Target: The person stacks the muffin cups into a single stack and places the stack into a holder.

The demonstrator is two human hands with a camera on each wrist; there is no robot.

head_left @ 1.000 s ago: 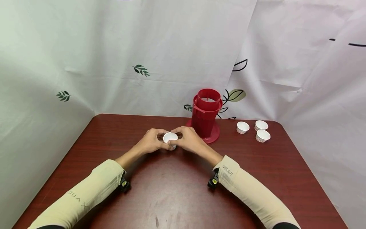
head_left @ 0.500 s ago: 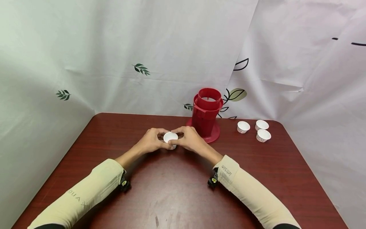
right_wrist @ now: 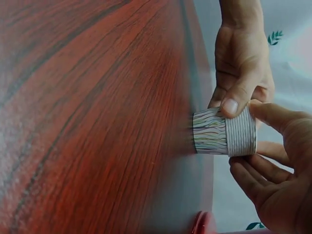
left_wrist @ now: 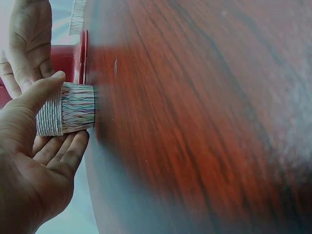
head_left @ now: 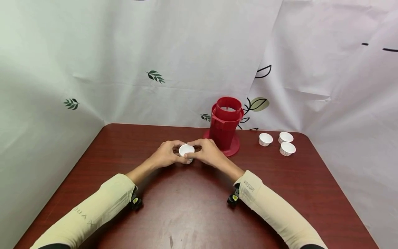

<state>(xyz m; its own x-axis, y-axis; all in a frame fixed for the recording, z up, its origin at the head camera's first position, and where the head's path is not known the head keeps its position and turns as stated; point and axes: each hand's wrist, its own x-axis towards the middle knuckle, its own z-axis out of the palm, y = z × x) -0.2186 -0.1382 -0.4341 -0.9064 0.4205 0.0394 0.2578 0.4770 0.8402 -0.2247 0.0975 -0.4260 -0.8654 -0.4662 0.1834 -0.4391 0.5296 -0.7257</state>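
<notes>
A short stack of nested white paper baking cups (head_left: pixel 186 149) stands upright between the two hands, mouth up. Its base appears to rest on the table. From the left, my left hand (head_left: pixel 165 154) holds it, thumb on the near side and fingers behind. My right hand (head_left: pixel 209 152) grips the same stack from the right, its thumb in front. In the left wrist view the stack (left_wrist: pixel 78 108) shows stacked ridged rims above a wall with coloured wavy lines. The right wrist view shows thumbs and fingers from both hands around the stack (right_wrist: pixel 212 132).
Behind the right hand stands a red plastic cylinder (head_left: pixel 224 133) with a round base and an open top. Three loose paper cups sit at the back right, one of them (head_left: pixel 265 139) apart from the other two. White curtains (head_left: pixel 174 52) surround the brown table (head_left: pixel 186 214).
</notes>
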